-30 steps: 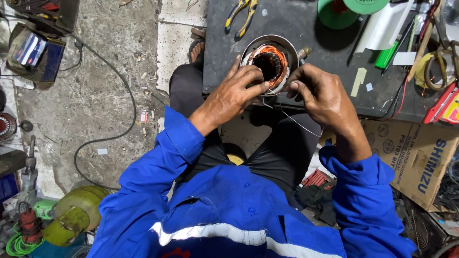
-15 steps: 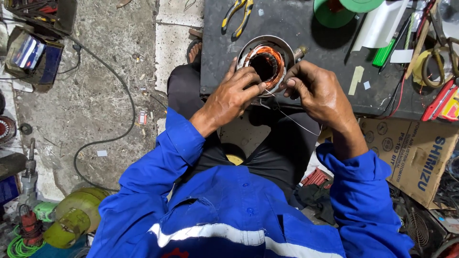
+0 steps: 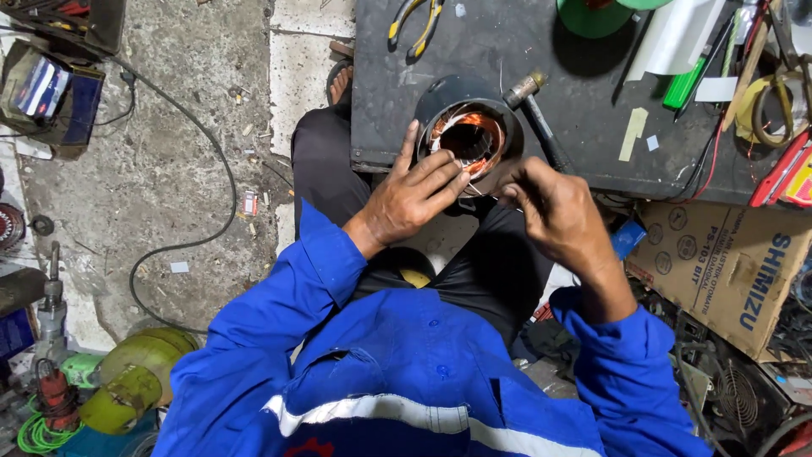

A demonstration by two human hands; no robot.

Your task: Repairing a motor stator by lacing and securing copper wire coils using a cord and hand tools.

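1. The left hand (image 3: 414, 199) lies spread on the round metal motor stator with copper windings (image 3: 463, 140), steadying it at the dark worktop's (image 3: 507, 59) near edge.
2. The right hand (image 3: 554, 211), fingers pinched, grips thin wire just beside the stator.
3. A hammer (image 3: 537, 114) lies alongside.

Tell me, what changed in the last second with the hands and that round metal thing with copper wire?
The right hand came off the motor shell and drew back toward the body, fingers pinched. A hammer beside the shell is now uncovered. The left hand stayed on the rim; pliers unmoved.
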